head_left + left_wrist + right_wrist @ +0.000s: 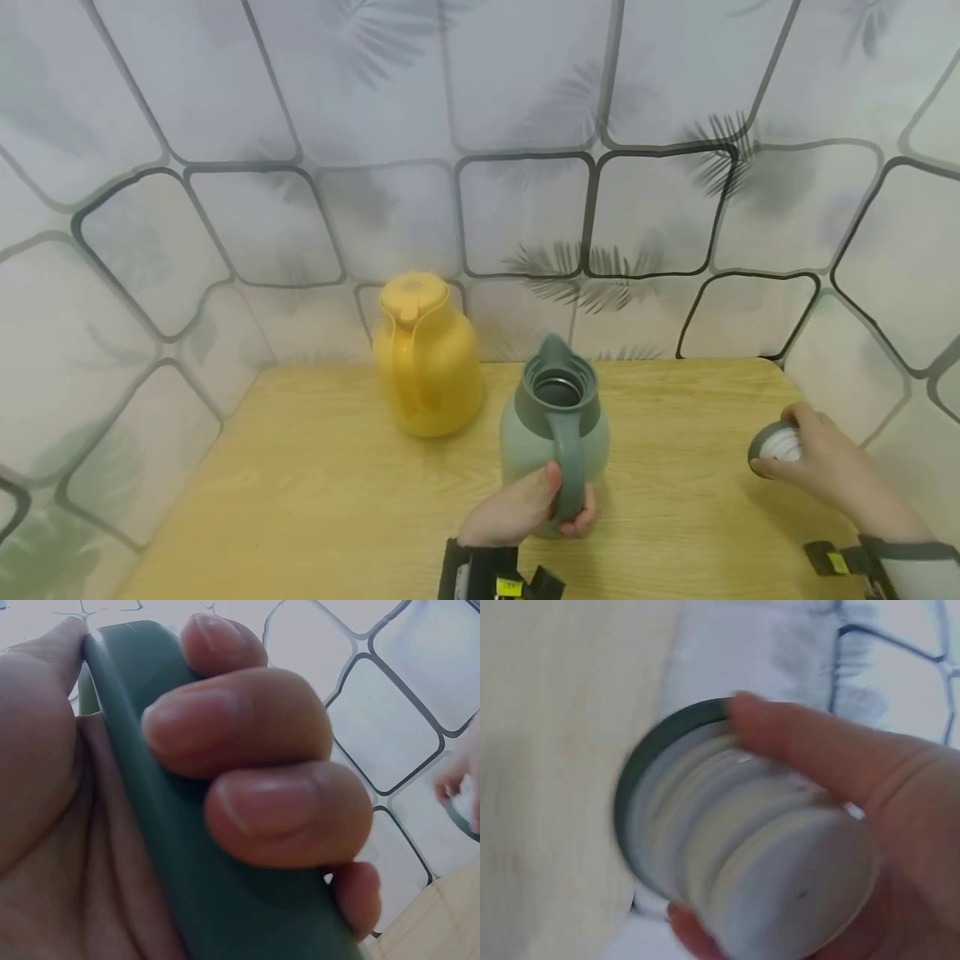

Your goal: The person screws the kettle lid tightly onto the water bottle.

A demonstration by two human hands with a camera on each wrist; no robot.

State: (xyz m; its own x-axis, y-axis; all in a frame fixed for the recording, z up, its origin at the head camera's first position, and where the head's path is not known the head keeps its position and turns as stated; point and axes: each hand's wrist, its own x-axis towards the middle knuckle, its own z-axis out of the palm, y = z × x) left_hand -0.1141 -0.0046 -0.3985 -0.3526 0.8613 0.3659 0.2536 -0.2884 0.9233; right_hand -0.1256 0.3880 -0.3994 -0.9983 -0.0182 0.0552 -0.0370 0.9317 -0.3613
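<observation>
A green thermos jug stands upright with its mouth uncovered, the metal-rimmed opening showing from above. My left hand grips its handle, fingers curled round it in the left wrist view. Off to the right, above the table, my right hand holds the jug's lid by its rim between thumb and fingers. In the right wrist view the lid shows its white stepped underside and dark green edge, slightly blurred.
A yellow thermos jug with its lid on stands behind and left of the green one. Both are on a wooden table. A patterned wall covering rises along the table's back and sides.
</observation>
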